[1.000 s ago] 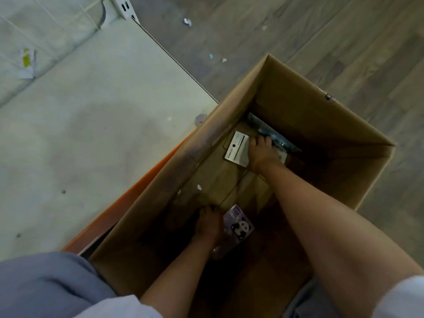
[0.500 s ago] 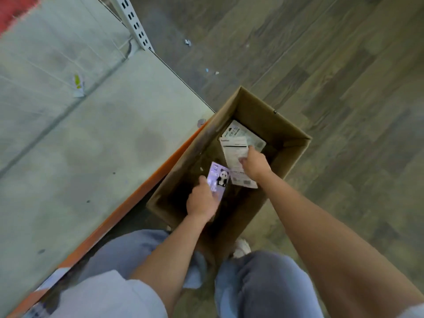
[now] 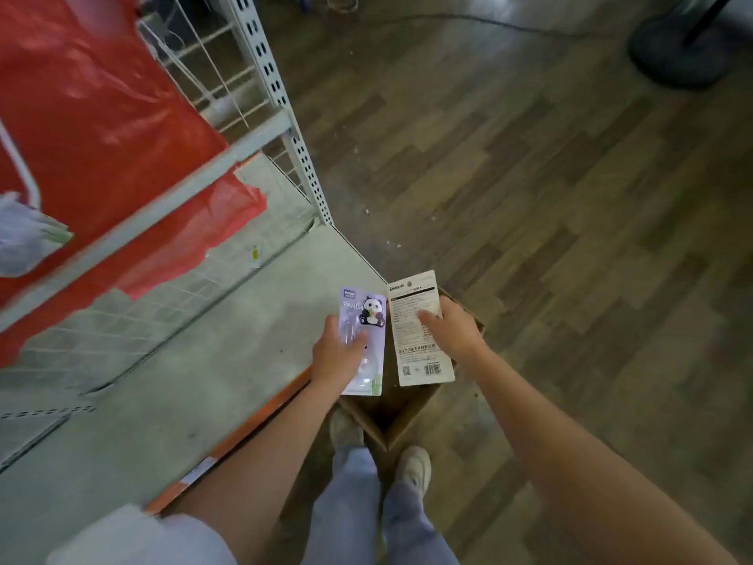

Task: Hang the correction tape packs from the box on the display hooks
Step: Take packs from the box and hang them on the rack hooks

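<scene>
From the head camera, the left hand grips a purple panda pack of correction tape, face up; the thumb lies across the clear blister on its front and the other fingers are hidden behind the card. The pack's top edge points away from the person, past the fingertips, and its bottom edge sticks out just below the heel of the hand.

Just to the right of that hand, the right hand holds a second pack turned back side up, showing a white card with printed text and a barcode near its lower edge. The thumb presses on the printed face while the fingers curl behind it. The two packs sit side by side, close but apart, with a narrow gap between their long edges.

Below both hands stands the cardboard box on the wooden floor; most of its opening is covered by the hands and packs, so its contents cannot be seen. Nearer the person than the box are two light shoes and blue trouser legs.

To the left of the left hand lies the grey base shelf of a display rack with an orange front edge. Beyond the hands rises a white perforated upright with wire grid panels, and a red sheet hangs to the far left, blurred.
</scene>
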Demonstrator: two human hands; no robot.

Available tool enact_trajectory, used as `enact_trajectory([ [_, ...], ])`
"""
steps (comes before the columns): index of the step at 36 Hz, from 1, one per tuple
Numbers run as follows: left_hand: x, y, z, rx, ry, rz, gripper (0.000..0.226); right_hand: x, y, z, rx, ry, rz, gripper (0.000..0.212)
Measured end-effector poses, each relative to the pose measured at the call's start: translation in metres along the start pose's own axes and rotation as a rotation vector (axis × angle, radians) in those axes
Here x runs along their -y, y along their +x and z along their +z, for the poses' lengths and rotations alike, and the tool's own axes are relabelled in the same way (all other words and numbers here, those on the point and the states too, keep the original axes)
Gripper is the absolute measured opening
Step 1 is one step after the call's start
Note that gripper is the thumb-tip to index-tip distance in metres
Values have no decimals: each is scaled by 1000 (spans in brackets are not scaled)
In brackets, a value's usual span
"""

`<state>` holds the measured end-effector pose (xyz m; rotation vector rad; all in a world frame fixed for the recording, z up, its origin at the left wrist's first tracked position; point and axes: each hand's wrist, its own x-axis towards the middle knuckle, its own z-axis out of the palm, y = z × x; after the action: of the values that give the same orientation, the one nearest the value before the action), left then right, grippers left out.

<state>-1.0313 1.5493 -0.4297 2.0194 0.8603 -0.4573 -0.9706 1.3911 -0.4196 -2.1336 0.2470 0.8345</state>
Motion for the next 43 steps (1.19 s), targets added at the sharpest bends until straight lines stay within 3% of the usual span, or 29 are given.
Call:
enact_trajectory([
  [11, -98, -87, -117, -253, -73, 339, 38, 145, -95, -55, -119, 50, -297, 25],
  [14, -117, -115, -149, -342, -132, 416, 42, 186, -124, -53, -72, 94, -373, 27],
  [19, -133, -154, -204, -459, -182, 500, 29, 247, -173, -44, 34, 53, -542, 42],
  [23, -137, -177, -251, -525, -254, 526, 42, 284, -212, -30, 242, 122, -643, 49],
  [26, -130, -191, -283, -527, -372, 494, 46, 311, -231, -14, 289, 71, -691, 63],
  [28, -119, -199, -302, -509, -462, 468, 48, 328, -245, 2, 284, -68, -771, 53],
  [30, -106, -207, -320, -491, -563, 458, 51, 342, -255, 21, 207, -235, -847, 45],
  [33, -80, -219, -349, -454, -756, 452, 58, 358, -267, 49, 78, -333, -917, 50],
  [35, -61, -228, -369, -443, -854, 465, 65, 368, -274, 68, 76, -369, -938, 52],
  [36, -51, -233, -380, -443, -860, 468, 69, 372, -279, 77, 94, -388, -943, 52],
  [40, -10, -245, -417, -436, -807, 532, 46, 392, -304, 118, 107, -380, -968, 52],
  [43, 18, -249, -445, -474, -767, 546, 45, 405, -324, 149, 97, -295, -1059, 37],
])
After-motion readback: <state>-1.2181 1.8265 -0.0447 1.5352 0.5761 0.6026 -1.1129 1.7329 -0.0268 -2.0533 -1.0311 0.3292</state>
